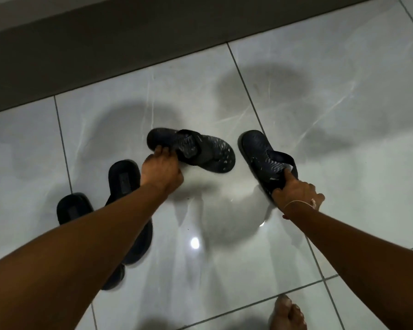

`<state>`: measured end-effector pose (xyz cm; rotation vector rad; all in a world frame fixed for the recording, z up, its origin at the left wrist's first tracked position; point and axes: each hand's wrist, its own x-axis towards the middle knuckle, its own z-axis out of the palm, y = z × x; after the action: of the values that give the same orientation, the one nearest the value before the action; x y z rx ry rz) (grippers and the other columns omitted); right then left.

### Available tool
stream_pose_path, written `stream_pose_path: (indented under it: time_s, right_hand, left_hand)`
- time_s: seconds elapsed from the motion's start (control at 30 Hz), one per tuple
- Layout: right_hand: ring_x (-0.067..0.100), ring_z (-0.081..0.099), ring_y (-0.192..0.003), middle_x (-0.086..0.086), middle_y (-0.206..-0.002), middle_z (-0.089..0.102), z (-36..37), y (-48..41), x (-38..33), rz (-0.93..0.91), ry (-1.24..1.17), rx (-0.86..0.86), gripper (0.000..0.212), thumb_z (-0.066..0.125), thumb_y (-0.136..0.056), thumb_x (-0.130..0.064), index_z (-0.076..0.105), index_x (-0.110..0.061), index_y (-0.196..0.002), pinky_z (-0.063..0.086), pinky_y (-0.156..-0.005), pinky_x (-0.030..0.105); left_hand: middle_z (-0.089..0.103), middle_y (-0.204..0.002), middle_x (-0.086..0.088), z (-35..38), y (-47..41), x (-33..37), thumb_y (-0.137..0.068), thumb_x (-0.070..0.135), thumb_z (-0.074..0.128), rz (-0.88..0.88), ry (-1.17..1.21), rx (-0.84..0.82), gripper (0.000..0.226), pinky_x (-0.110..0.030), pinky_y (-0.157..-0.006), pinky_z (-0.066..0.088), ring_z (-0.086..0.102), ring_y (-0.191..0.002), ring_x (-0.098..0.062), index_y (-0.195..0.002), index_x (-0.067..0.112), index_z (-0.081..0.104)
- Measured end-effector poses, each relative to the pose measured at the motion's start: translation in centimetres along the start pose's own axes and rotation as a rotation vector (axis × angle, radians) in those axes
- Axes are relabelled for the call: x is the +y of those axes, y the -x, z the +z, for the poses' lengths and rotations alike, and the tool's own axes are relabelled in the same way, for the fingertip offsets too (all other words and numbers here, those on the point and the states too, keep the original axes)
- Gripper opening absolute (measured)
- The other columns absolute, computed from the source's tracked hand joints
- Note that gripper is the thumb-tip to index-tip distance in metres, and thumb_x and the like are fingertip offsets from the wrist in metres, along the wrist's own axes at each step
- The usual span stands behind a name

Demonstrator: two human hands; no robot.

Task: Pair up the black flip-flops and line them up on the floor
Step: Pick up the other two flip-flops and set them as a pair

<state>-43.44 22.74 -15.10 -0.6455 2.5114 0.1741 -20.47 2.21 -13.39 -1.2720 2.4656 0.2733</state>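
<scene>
Risk of mismatch first: left hand pinching the edge of one patterned flip-flop near its heel end, fingers curled and closed on the rim; right hand clamped on the toe end of second patterned flip-flop, index finger pressed along the strap. Both soles tilted, pointing different ways, well apart from each other. Thin edge grips, so likely slip or twist on set-down, leaving the pair crooked or toes facing opposite directions. Glossy tiled floor, possibly slick, so could slide out of line when nudged. Another pair of plain black slippers, far one and near one, lying low left, mostly covered by the left forearm; heels and alignment not readable, could get knocked by the arm. Cannot tell whether either held sole touches the floor. Dim light, tread pattern blurred. Bare foot cut off at bottom edge, close enough to trip placement.
</scene>
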Motion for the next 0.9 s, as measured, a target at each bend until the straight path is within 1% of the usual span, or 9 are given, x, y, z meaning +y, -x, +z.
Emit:
stream_pose_path:
  time_s: [0.07, 0.17, 0.27, 0.37, 0.5, 0.63, 0.7, 0.8, 0.9]
  right_hand:
    - [0.038, 0.055, -0.105, 0.016, -0.1, 0.067, 0.0, -0.6, -0.1, 0.029, -0.023, -0.005, 0.065, 0.05, -0.083, -0.037, 0.028, -0.036, -0.145, 0.035, -0.091, 0.048]
    - [0.037, 0.061, -0.093, 0.013, -0.089, 0.068, 0.2, -1.5, -0.1, 0.048, -0.009, 0.027, 0.062, 0.049, -0.084, -0.039, 0.032, -0.033, -0.143, 0.036, -0.09, 0.047]
    - [0.036, 0.063, -0.086, 0.011, -0.081, 0.066, 0.7, -1.8, -0.1, -0.009, 0.083, 0.096, 0.053, 0.048, -0.088, -0.042, 0.04, -0.028, -0.138, 0.036, -0.088, 0.045]
    - [0.035, 0.064, -0.079, 0.008, -0.068, 0.055, 1.0, -1.2, -0.4, -0.086, 0.125, 0.139, 0.042, 0.05, -0.088, -0.045, 0.051, -0.026, -0.126, 0.035, -0.086, 0.044]
    - [0.034, 0.066, -0.085, 0.012, -0.086, 0.07, 1.2, -0.2, -1.9, -0.204, 0.134, 0.1, 0.038, 0.053, -0.089, -0.046, 0.054, -0.024, -0.12, 0.037, -0.083, 0.04]
    - [0.035, 0.065, -0.092, 0.013, -0.096, 0.071, 0.9, 0.0, -1.8, -0.282, 0.115, 0.059, 0.04, 0.056, -0.09, -0.041, 0.052, -0.026, -0.127, 0.04, -0.085, 0.039]
    - [0.035, 0.065, -0.093, 0.014, -0.097, 0.071, 0.6, 0.1, -1.3, -0.311, 0.106, 0.051, 0.046, 0.056, -0.089, -0.041, 0.046, -0.03, -0.133, 0.041, -0.085, 0.039]
    - [0.034, 0.066, -0.089, 0.013, -0.093, 0.072, 0.2, 1.1, -0.5, -0.313, 0.125, 0.049, 0.061, 0.05, -0.09, -0.05, 0.027, -0.034, -0.145, 0.04, -0.085, 0.04]
    - [0.033, 0.064, -0.081, 0.012, -0.08, 0.07, -0.1, 2.7, 0.0, -0.309, 0.104, 0.203, 0.057, 0.047, -0.092, -0.043, 0.028, -0.032, -0.145, 0.039, -0.078, 0.04]
  left_hand:
    - [0.044, -0.14, -0.016, 1.2, -0.5, 1.6, -0.083, 0.022, 0.051, -0.062, 0.149, -0.091, 0.071, -0.049, -0.092, 0.045, 0.043, -0.124, -0.036, -0.149, 0.017, 0.023]
    - [0.03, -0.15, -0.014, 2.4, -2.2, 2.7, -0.082, 0.027, 0.053, -0.153, 0.343, -0.252, 0.083, -0.05, -0.107, 0.034, 0.034, -0.132, -0.037, -0.151, 0.037, 0.008]
    - [0.025, -0.153, -0.016, 3.6, -3.1, 2.6, -0.074, 0.032, 0.054, 0.017, 0.137, -0.183, 0.085, -0.05, -0.117, 0.014, 0.02, -0.141, -0.034, -0.149, 0.037, 0.015]
    - [0.016, -0.158, -0.019, 4.5, -1.7, 3.4, -0.073, 0.037, 0.056, 0.17, 0.115, -0.115, 0.088, -0.05, -0.121, -0.001, 0.007, -0.147, -0.033, -0.15, 0.038, 0.013]
    - [0.013, -0.162, -0.015, 5.9, 1.7, 7.4, -0.081, 0.042, 0.058, 0.18, 0.117, -0.118, 0.088, -0.05, -0.121, -0.005, -0.002, -0.15, -0.033, -0.152, 0.041, 0.007]
    - [0.009, -0.162, -0.02, 7.0, 3.2, 9.0, -0.083, 0.043, 0.058, 0.078, 0.131, -0.107, 0.086, -0.057, -0.119, -0.006, -0.009, -0.148, -0.04, -0.15, 0.043, 0.005]
    - [0.004, -0.161, -0.022, 6.8, 3.1, 8.7, -0.082, 0.044, 0.058, 0.089, 0.105, -0.109, 0.088, -0.059, -0.118, -0.007, -0.012, -0.147, -0.042, -0.15, 0.043, 0.003]
    - [-0.007, -0.161, -0.022, 5.9, 3.4, 8.3, -0.077, 0.041, 0.055, 0.15, 0.118, -0.053, 0.094, -0.06, -0.118, -0.007, -0.014, -0.146, -0.043, -0.151, 0.04, -0.003]
    - [0.0, -0.162, -0.021, 5.0, 4.9, 8.7, -0.074, 0.033, 0.052, 0.199, 0.197, 0.071, 0.094, -0.052, -0.12, -0.003, -0.007, -0.149, -0.037, -0.154, 0.023, 0.003]
